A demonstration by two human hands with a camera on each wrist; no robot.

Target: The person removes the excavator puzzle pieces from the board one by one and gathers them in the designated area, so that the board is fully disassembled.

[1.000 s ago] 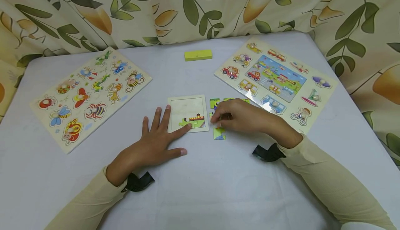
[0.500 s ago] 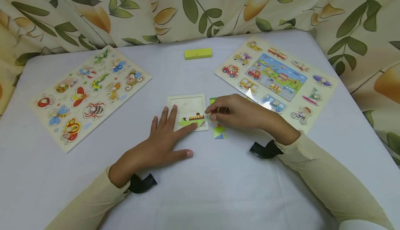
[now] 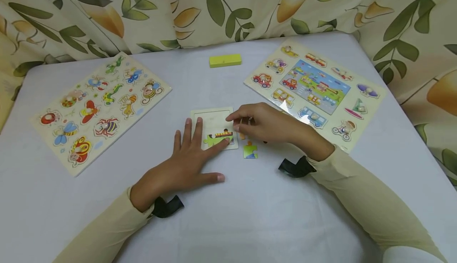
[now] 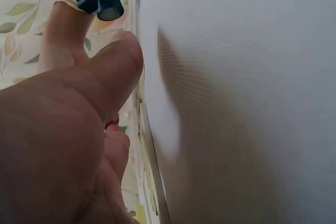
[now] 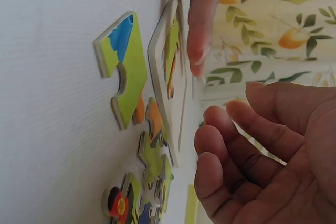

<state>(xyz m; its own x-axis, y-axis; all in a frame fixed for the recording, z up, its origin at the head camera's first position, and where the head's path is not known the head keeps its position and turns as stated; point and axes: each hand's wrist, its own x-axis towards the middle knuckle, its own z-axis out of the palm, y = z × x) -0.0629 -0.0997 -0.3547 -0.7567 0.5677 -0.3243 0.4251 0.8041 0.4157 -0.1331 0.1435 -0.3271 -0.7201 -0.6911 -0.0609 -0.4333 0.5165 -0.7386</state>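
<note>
My left hand (image 3: 183, 164) lies with fingers spread, its index finger resting on the jigsaw pieces (image 3: 211, 140) set in the bottom of a small square puzzle tray (image 3: 214, 122). Above the tray's right edge is my right hand (image 3: 265, 124), thumb and fingers loosely curved. In the right wrist view, a gap shows between thumb and fingers, with no piece there. A loose green and blue jigsaw piece (image 3: 250, 152) lies right of the tray. More loose pieces (image 5: 152, 161) show in the right wrist view, mostly hidden under the right hand in the head view.
A peg puzzle board with insects (image 3: 125, 124) lies at the left. At the right sits another with vehicles (image 3: 330, 120). A yellow block-shaped object (image 3: 225, 60) stands at the back of the white-covered table, before a leaf-patterned curtain (image 3: 232, 9).
The right hand has moved left and slightly away from me, from the loose pieces to over the tray's right edge. The left index finger has slid right across the fitted pieces.
</note>
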